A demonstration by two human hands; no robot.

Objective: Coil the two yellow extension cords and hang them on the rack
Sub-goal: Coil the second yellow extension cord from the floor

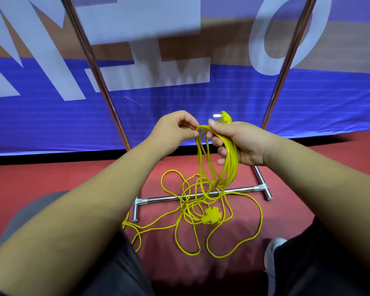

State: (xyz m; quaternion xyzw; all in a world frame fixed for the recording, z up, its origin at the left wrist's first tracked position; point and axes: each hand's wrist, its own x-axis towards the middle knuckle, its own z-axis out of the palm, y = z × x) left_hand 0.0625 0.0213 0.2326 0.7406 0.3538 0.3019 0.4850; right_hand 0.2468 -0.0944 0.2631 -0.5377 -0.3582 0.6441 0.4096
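My right hand [238,142] grips several loops of a yellow extension cord [226,167], its plug [223,118] sticking up above my thumb. My left hand [175,129] pinches a strand of the same cord at the top of the loops. The loops hang down toward the floor. Loose yellow cord [201,227] lies tangled on the red floor below, with a yellow socket block [210,215] in the middle of it. Whether the tangle is one cord or two I cannot tell. The metal rack [201,195] stands right in front of me, its base bar under the hanging loops.
The rack's two chrome uprights [94,71] rise left and right of my hands. A blue banner with big white letters [51,103] stands behind the rack. My knees in dark trousers and a white shoe [271,259] are at the bottom.
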